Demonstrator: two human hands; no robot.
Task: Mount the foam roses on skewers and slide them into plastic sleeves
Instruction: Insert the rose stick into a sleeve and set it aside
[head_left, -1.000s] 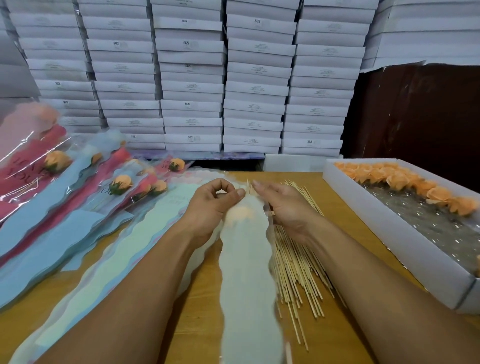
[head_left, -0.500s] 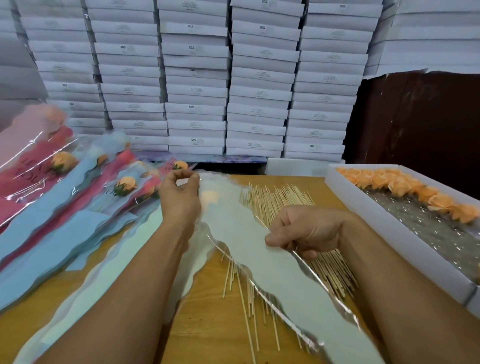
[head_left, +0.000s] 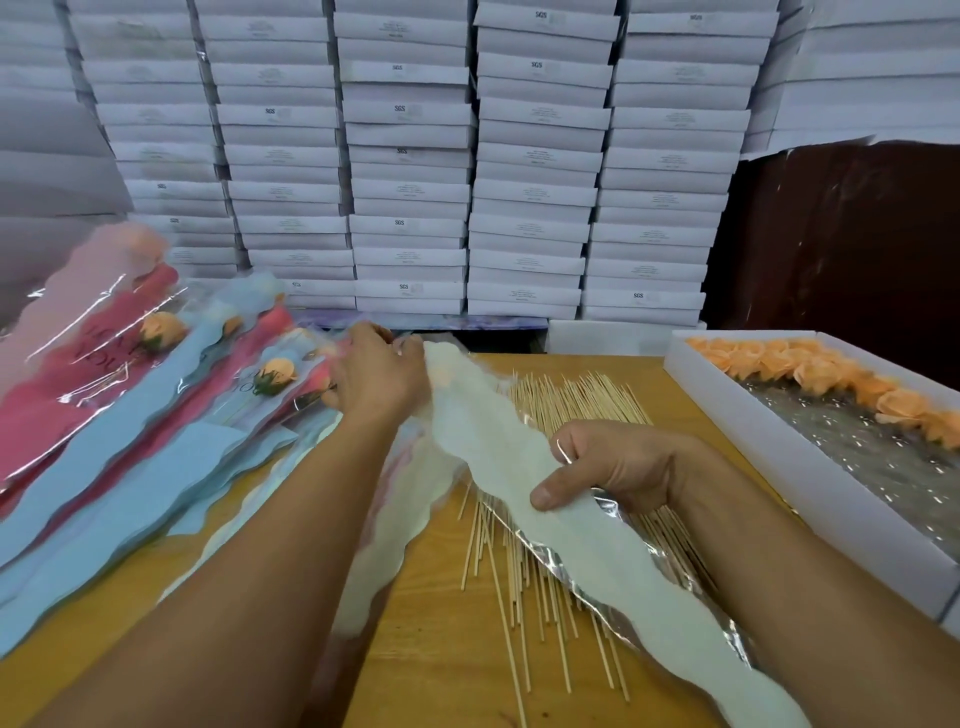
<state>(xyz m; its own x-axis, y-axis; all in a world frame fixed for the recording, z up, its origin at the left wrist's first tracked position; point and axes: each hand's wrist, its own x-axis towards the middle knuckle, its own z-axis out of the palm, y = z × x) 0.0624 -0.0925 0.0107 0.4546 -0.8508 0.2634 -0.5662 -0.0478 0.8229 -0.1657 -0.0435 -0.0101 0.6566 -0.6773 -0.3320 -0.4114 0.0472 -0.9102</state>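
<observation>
A pale green plastic sleeve with a wavy edge lies slanted across the table, its top at the far left, its tail toward me at the right. A peach foam rose shows faintly inside its top. My left hand pinches the sleeve's top end, next to the pile of filled sleeves. My right hand grips the sleeve at its middle, thumb on top. Loose wooden skewers lie spread beneath the sleeve.
Filled pink and blue sleeves with roses are fanned out at the left. A white box at the right holds peach foam roses along its far end. Stacked white boxes wall off the back.
Both hands have swung the sleeve from pointing straight at me to slanting left. My left hand carried its top toward the filled pile, and my right hand slid down to its middle.
</observation>
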